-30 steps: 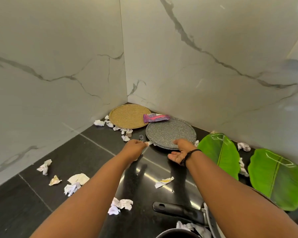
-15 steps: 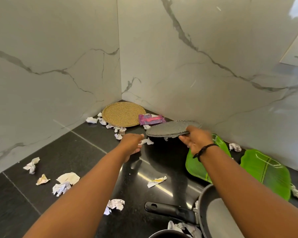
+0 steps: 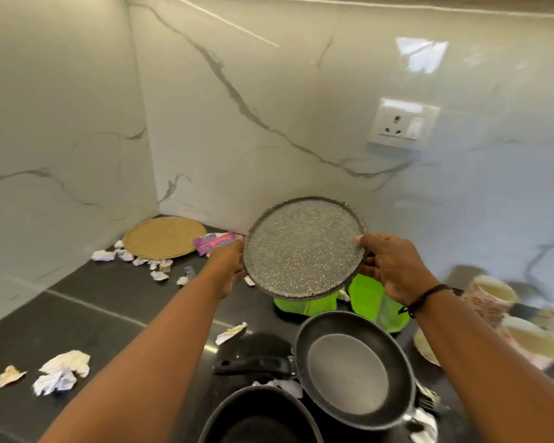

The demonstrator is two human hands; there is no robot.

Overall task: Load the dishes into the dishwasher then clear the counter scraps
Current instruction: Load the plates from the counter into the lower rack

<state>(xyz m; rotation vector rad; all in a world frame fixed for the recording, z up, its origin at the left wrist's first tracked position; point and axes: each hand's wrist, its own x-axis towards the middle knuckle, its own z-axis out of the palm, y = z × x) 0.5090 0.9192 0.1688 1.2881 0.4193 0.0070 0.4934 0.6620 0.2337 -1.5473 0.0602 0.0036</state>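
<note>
A round grey speckled plate [image 3: 304, 247] is held up above the black counter [image 3: 87, 302], tilted with its face toward me. My right hand [image 3: 389, 268] grips its right rim, thumb on the face. My left hand [image 3: 227, 266] holds the left rim, its fingers hidden behind the plate. A woven golden plate [image 3: 163, 236] lies in the back corner beside a pink wrapper [image 3: 216, 243]. Two green leaf-shaped plates [image 3: 374, 303] lie under the raised plate, partly hidden. Crumpled paper scraps [image 3: 61, 370] are scattered on the counter.
A black frying pan [image 3: 352, 367] and a second dark pan [image 3: 259, 417] sit close in front of me. Patterned cups or bowls [image 3: 499, 295] stand at the right, blurred. Marble walls meet in a corner; a wall socket [image 3: 403, 124] is at upper right.
The grey plate came off the counter, first lifted by my right hand alone. Now both hands hold it higher, tilted toward me. The view has swung right, showing pans and cups.
</note>
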